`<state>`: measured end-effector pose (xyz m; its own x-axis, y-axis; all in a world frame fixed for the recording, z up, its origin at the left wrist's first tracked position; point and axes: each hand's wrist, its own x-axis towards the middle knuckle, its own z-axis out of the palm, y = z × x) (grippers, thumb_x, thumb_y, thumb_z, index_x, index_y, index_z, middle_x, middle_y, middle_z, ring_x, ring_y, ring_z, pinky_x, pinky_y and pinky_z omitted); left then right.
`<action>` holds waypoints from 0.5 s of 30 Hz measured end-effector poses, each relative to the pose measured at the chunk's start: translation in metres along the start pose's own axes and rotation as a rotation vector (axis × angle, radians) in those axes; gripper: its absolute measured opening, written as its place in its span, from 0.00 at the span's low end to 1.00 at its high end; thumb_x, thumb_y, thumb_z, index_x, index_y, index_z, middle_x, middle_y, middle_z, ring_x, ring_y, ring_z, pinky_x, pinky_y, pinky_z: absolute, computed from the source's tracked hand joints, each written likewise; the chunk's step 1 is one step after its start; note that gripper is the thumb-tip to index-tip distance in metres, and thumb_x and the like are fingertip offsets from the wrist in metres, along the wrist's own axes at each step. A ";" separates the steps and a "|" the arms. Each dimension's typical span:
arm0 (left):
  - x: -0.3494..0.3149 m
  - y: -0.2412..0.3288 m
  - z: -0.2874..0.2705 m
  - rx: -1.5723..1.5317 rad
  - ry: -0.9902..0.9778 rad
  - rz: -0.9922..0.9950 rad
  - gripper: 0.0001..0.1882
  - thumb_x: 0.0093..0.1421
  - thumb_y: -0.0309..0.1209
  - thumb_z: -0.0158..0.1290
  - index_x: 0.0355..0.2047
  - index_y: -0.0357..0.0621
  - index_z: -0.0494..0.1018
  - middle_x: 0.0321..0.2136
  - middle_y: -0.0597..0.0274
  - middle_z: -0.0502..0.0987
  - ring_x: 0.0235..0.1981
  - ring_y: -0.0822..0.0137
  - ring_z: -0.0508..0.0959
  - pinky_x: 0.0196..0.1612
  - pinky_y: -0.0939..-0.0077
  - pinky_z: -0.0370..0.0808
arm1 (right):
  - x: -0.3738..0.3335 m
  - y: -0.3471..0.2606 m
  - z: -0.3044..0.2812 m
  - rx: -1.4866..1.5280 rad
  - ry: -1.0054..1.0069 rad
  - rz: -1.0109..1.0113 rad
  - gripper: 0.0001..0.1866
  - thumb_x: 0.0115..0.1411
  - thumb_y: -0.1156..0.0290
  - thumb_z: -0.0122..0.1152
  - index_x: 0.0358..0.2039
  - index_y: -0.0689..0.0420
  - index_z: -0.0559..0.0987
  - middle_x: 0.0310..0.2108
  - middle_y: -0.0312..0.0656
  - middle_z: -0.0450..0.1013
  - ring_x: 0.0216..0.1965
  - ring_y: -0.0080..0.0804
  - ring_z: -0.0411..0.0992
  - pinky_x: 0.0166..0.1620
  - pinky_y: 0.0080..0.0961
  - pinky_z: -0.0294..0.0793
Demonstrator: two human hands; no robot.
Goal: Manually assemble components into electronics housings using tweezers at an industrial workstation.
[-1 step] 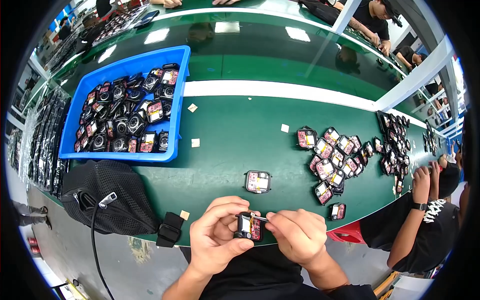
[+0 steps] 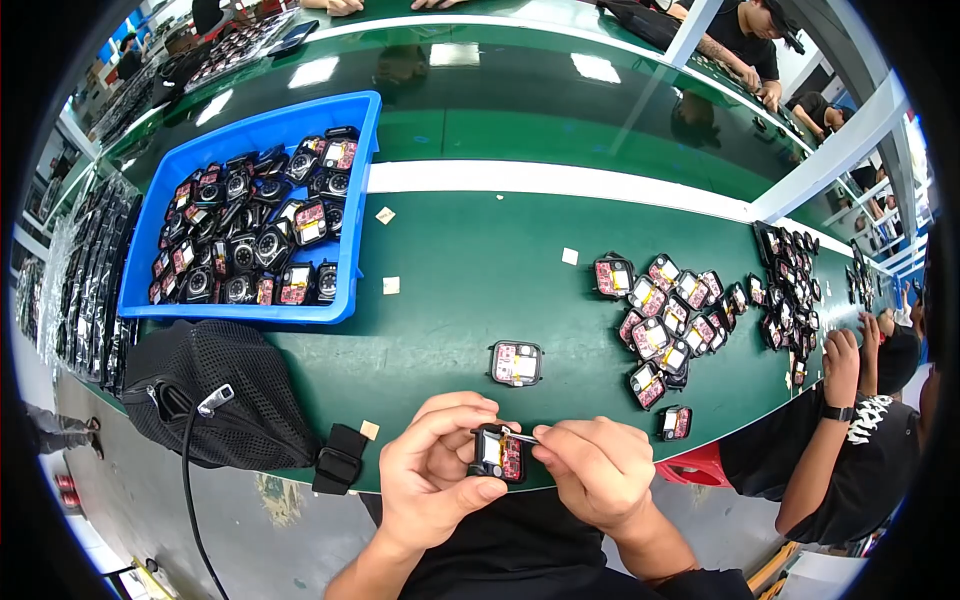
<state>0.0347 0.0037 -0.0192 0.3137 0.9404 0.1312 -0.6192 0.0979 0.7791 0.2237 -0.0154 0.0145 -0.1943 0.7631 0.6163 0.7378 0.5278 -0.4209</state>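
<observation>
My left hand is closed around the edges of a black smartwatch case, tilted up just over the near table edge. Inside the case show a red circuit board, a white block and a bit of yellow tape. Between the thumb and fingers of my right hand is a thin silver tool that looks like tweezers. Its tip reaches the upper part of the case; the rest is hidden by my fingers. Another opened watch case lies flat on the green table just beyond my hands.
A blue bin full of watch cases stands at the left, behind a black mesh bag. Loose watch cases are heaped to the right, with a single case nearer. A co-worker sits at the right.
My hands, the watch case and the silver tool stay practically where they were. Across the bench another person's hand has shifted slightly.
</observation>
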 end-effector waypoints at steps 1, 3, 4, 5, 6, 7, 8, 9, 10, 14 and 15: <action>0.000 0.001 0.000 0.000 0.000 0.000 0.30 0.53 0.17 0.69 0.55 0.26 0.70 0.57 0.48 0.67 0.57 0.54 0.77 0.62 0.60 0.76 | -0.001 0.001 0.001 0.066 0.016 0.035 0.09 0.52 0.76 0.74 0.32 0.62 0.83 0.27 0.41 0.79 0.20 0.32 0.74 0.22 0.24 0.73; 0.000 0.001 0.001 -0.017 -0.003 -0.001 0.30 0.53 0.17 0.69 0.55 0.26 0.70 0.57 0.48 0.66 0.57 0.53 0.77 0.62 0.60 0.76 | -0.001 0.002 0.001 0.131 0.031 0.069 0.08 0.52 0.76 0.74 0.32 0.62 0.83 0.27 0.41 0.79 0.20 0.32 0.76 0.23 0.25 0.74; 0.000 0.001 0.001 -0.017 -0.002 0.000 0.30 0.53 0.17 0.69 0.55 0.26 0.70 0.57 0.48 0.66 0.57 0.53 0.77 0.62 0.60 0.76 | -0.001 0.003 0.000 0.159 0.013 0.089 0.08 0.53 0.76 0.73 0.32 0.62 0.82 0.27 0.41 0.79 0.21 0.33 0.77 0.24 0.25 0.75; 0.000 0.001 0.001 -0.012 -0.003 -0.001 0.30 0.53 0.17 0.69 0.55 0.26 0.70 0.57 0.48 0.66 0.56 0.53 0.77 0.62 0.60 0.76 | 0.000 0.003 -0.001 0.187 -0.005 0.109 0.07 0.53 0.76 0.73 0.31 0.62 0.82 0.26 0.41 0.80 0.22 0.33 0.77 0.24 0.25 0.76; 0.000 0.001 0.000 -0.007 -0.004 -0.003 0.30 0.53 0.17 0.68 0.55 0.26 0.70 0.57 0.48 0.66 0.56 0.53 0.77 0.61 0.60 0.76 | 0.001 0.002 -0.002 0.187 -0.006 0.108 0.07 0.53 0.76 0.73 0.31 0.62 0.82 0.26 0.41 0.80 0.22 0.33 0.77 0.24 0.25 0.76; 0.000 0.001 0.000 -0.007 -0.004 -0.003 0.30 0.53 0.17 0.68 0.55 0.26 0.70 0.57 0.48 0.66 0.56 0.53 0.77 0.61 0.60 0.76 | 0.002 0.002 -0.003 0.187 -0.023 0.124 0.07 0.53 0.76 0.73 0.31 0.61 0.82 0.26 0.41 0.80 0.22 0.33 0.78 0.24 0.25 0.76; 0.000 0.000 -0.001 0.001 -0.009 -0.001 0.30 0.53 0.17 0.68 0.55 0.26 0.70 0.57 0.48 0.66 0.56 0.53 0.77 0.61 0.60 0.76 | 0.003 0.002 -0.003 0.187 -0.039 0.140 0.07 0.54 0.76 0.73 0.31 0.61 0.82 0.26 0.40 0.80 0.22 0.33 0.78 0.24 0.25 0.76; 0.000 0.000 -0.001 0.009 -0.013 0.002 0.30 0.53 0.17 0.68 0.55 0.26 0.70 0.57 0.47 0.66 0.56 0.54 0.77 0.61 0.60 0.76 | 0.003 0.002 -0.002 0.186 -0.040 0.141 0.07 0.54 0.76 0.73 0.31 0.61 0.82 0.26 0.40 0.80 0.22 0.33 0.78 0.24 0.25 0.76; 0.000 0.000 -0.001 0.010 -0.013 0.003 0.30 0.53 0.17 0.68 0.55 0.26 0.70 0.57 0.47 0.66 0.56 0.54 0.77 0.61 0.60 0.76 | 0.002 0.003 -0.002 0.172 -0.031 0.122 0.07 0.53 0.76 0.73 0.31 0.61 0.82 0.26 0.41 0.80 0.22 0.33 0.78 0.24 0.25 0.76; 0.000 0.001 0.001 0.010 -0.002 0.001 0.30 0.53 0.17 0.68 0.55 0.25 0.70 0.58 0.47 0.66 0.57 0.55 0.77 0.61 0.61 0.76 | 0.000 0.000 0.002 0.085 0.001 0.069 0.07 0.54 0.77 0.73 0.32 0.62 0.82 0.26 0.42 0.79 0.21 0.33 0.76 0.24 0.25 0.75; 0.000 0.001 0.001 0.004 0.005 0.000 0.30 0.53 0.17 0.68 0.55 0.25 0.70 0.58 0.47 0.66 0.57 0.56 0.76 0.61 0.61 0.76 | -0.002 0.000 0.003 0.085 0.001 0.069 0.07 0.54 0.77 0.73 0.32 0.62 0.82 0.26 0.42 0.79 0.21 0.33 0.76 0.24 0.25 0.75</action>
<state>0.0345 0.0035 -0.0177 0.3097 0.9421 0.1284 -0.6163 0.0960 0.7817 0.2221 -0.0152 0.0112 -0.1443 0.7981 0.5851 0.6915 0.5042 -0.5173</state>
